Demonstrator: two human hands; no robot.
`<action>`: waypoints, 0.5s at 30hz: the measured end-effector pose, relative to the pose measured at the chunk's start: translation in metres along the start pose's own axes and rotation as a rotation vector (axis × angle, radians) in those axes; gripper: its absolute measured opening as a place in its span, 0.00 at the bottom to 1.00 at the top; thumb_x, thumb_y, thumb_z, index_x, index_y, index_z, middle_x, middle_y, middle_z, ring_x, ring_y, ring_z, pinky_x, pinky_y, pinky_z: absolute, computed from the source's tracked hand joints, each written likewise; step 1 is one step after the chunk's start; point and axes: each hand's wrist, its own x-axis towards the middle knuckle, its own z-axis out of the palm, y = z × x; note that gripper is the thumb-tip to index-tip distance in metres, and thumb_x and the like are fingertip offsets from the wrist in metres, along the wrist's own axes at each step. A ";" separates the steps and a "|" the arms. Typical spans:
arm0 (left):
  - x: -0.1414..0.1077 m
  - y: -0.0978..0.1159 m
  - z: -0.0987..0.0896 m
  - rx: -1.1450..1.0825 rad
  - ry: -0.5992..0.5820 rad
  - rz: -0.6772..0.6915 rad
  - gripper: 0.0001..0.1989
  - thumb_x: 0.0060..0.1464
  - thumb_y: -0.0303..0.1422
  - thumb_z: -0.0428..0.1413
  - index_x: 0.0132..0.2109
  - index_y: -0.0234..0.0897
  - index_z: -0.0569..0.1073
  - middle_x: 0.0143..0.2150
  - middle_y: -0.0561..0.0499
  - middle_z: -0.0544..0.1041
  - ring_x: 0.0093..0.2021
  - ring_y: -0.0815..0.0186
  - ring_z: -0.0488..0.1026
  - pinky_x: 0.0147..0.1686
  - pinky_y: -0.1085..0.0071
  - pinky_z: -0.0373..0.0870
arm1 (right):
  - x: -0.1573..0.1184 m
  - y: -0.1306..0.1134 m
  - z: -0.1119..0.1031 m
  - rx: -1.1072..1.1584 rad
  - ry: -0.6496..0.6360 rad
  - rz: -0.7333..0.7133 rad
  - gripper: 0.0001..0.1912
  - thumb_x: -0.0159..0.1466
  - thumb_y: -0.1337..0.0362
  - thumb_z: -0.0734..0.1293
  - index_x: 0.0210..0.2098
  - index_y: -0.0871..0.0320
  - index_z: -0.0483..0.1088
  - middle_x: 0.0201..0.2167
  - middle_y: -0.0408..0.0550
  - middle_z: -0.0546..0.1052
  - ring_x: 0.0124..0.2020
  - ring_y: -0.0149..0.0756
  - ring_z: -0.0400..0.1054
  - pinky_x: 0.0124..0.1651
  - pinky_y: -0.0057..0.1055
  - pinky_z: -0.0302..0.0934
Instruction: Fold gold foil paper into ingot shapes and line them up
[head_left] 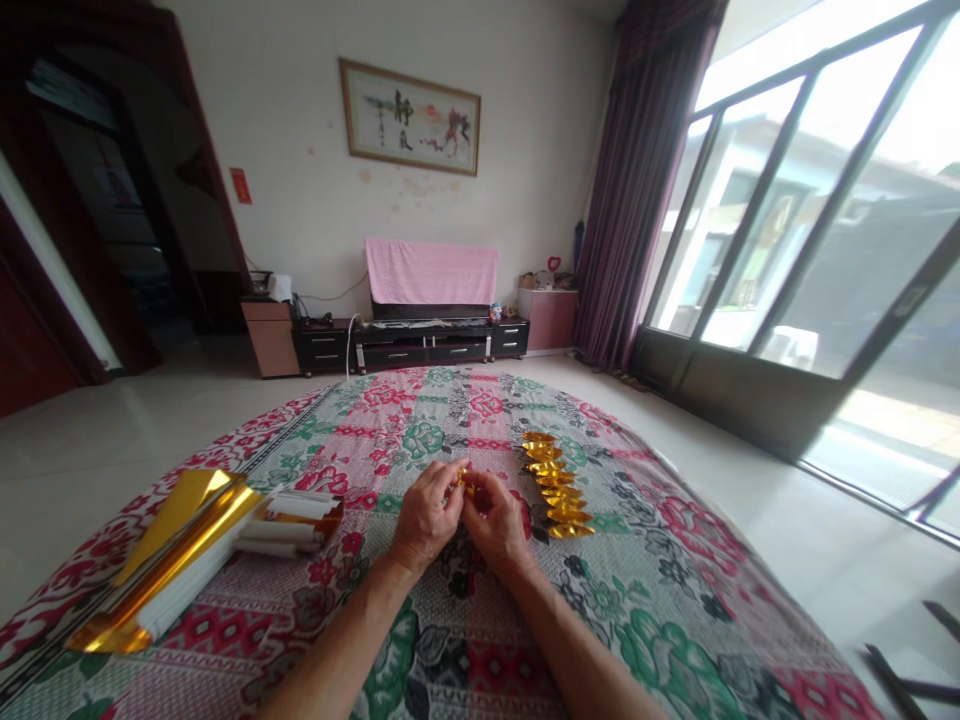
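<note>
My left hand (430,508) and my right hand (496,515) meet over the middle of the cloth-covered table. Both have their fingers closed on a small piece of gold foil paper (469,488), mostly hidden by the fingertips. Just right of my right hand stands a row of several folded gold paper ingots (559,490), pointed at both ends. To the left of my hands lie a stack of gold foil sheets (180,520), curling up along one side, and several white paper rolls (277,540) beside it.
A patterned floral cloth (420,600) covers the round table. Beyond it stand a low black cabinet (427,350) and a television under a pink cloth (431,270). Glass sliding doors (787,230) and a purple curtain (630,190) are on the right; a dark doorway (112,200) is on the left.
</note>
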 end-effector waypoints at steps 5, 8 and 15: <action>-0.001 -0.001 0.000 -0.022 0.021 0.041 0.18 0.52 0.23 0.48 0.51 0.35 0.68 0.35 0.48 0.72 0.36 0.68 0.70 0.39 0.71 0.70 | 0.000 -0.003 -0.001 0.080 -0.015 0.000 0.13 0.54 0.67 0.62 0.39 0.60 0.70 0.30 0.46 0.75 0.28 0.30 0.66 0.32 0.24 0.62; -0.001 0.000 0.000 -0.049 0.023 0.046 0.17 0.53 0.23 0.47 0.50 0.34 0.68 0.36 0.48 0.72 0.36 0.68 0.70 0.40 0.71 0.70 | 0.000 -0.005 -0.002 0.128 -0.040 0.015 0.12 0.54 0.68 0.62 0.38 0.60 0.70 0.32 0.46 0.75 0.29 0.30 0.68 0.33 0.25 0.63; -0.003 0.002 -0.005 -0.160 -0.026 -0.026 0.17 0.54 0.25 0.45 0.51 0.34 0.68 0.40 0.47 0.75 0.40 0.67 0.72 0.43 0.72 0.69 | 0.001 -0.013 -0.005 0.250 -0.076 0.116 0.12 0.54 0.67 0.62 0.39 0.60 0.69 0.32 0.46 0.75 0.29 0.31 0.69 0.33 0.25 0.63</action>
